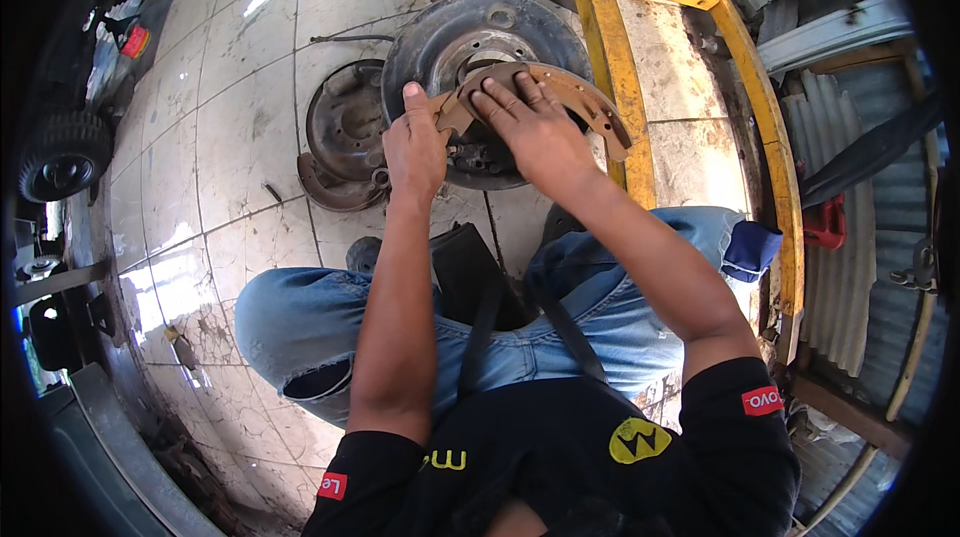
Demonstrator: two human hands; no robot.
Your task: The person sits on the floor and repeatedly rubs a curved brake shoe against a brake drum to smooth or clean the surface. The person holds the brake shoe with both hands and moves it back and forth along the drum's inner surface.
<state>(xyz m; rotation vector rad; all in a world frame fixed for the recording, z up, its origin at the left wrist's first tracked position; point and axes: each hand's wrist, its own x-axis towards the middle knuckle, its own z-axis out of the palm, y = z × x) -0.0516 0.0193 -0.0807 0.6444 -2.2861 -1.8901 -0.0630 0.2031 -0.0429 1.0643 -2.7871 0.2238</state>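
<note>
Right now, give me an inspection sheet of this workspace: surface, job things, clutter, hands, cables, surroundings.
Surface: pale tiled floor, stained and glossy, dark grime near its lower left edge.
Job's things: curved brake shoe held against the round dark backing plate.
Clutter: rusty brake drum lying on the floor left of the plate; small loose bits on the tiles.
Hands: left hand grips the shoe's left end, thumb up; right hand presses flat on the shoe.
Cables: dark strap running down over the lap; thin rod or hose on the floor by the plate.
Surroundings: yellow metal frame to the right, corrugated sheet beyond it, small wheel at far left.
</note>
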